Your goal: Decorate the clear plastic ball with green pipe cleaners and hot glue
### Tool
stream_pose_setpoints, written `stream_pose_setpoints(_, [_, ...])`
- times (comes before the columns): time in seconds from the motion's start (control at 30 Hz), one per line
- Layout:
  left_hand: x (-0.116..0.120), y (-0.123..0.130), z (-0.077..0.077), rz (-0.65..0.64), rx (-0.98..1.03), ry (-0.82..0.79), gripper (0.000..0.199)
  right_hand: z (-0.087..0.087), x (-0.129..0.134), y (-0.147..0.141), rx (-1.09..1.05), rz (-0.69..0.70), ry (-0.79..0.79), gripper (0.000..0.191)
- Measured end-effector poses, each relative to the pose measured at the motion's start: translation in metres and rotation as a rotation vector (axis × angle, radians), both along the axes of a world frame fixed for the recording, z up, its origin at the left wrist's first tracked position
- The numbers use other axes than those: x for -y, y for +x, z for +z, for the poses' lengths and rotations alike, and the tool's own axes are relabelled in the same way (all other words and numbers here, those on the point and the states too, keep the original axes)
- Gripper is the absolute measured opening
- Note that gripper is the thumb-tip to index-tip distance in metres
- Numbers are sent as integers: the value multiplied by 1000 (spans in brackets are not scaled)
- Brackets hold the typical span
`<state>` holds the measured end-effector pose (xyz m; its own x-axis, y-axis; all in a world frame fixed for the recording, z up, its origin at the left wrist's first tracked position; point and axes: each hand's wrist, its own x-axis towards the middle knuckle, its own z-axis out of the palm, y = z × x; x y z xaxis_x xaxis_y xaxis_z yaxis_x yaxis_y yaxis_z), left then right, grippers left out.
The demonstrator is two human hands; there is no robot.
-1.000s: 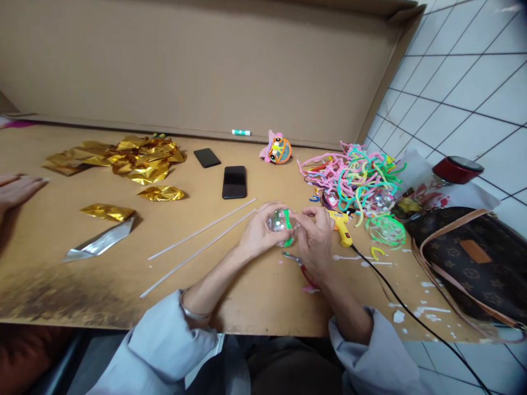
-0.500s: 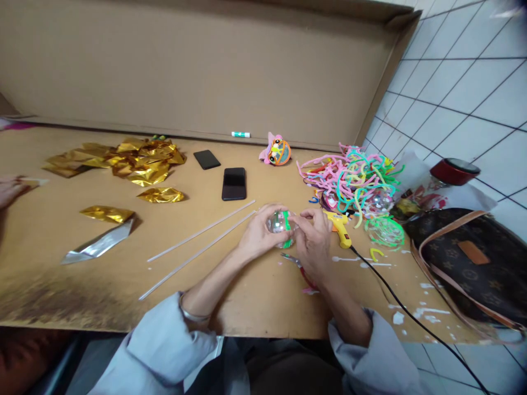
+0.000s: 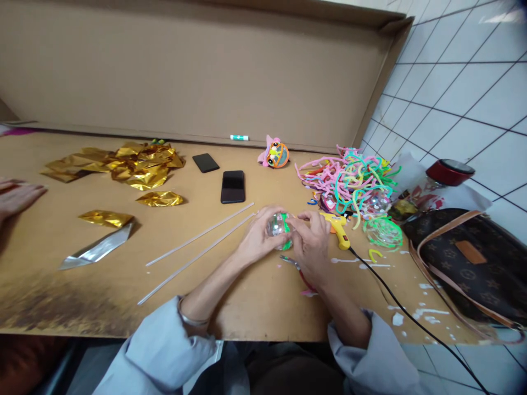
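Observation:
My left hand point(image 3: 258, 236) is wrapped round a clear plastic ball point(image 3: 274, 224), thumb in front and fingers behind. A fuzzy green pipe cleaner point(image 3: 286, 226) runs across the ball's right side. The fingertips of my right hand point(image 3: 312, 238) are drawn together and press that green strip against the ball; the exact grip is partly hidden. Below the right hand lies a small cutting tool with red handles point(image 3: 291, 261), partly covered by it. Just right of the fingers, a yellow glue gun point(image 3: 340, 229) rests on the table.
Right of centre is a heap of coloured pipe cleaners point(image 3: 343, 181), with a green-wrapped ball point(image 3: 383, 232) and a brown bag point(image 3: 465, 269). Two thin white sticks point(image 3: 197, 236), phones point(image 3: 233, 186), gold foil point(image 3: 144, 162) and a decorated ball point(image 3: 275, 153) lie around. Another person's hand point(image 3: 18, 198) is at left.
My hands keep their hold on the ball, with the right fingers shifted slightly on the green strip. The other person's hand at the left has moved and now lies flatter.

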<state>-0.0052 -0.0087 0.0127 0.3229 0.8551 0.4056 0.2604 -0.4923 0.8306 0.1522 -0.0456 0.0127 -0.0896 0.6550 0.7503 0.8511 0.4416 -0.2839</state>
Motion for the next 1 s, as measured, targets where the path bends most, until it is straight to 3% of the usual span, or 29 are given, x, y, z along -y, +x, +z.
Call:
stream_pose_setpoints(0.2, [-1,-1,3,-17,-32,34,35,-1,0,0,6,-16,4,29])
stream_pose_setpoints(1.0, [-3,-1,0,-41,-20,68,34,1,1,1,64,-36,49,26])
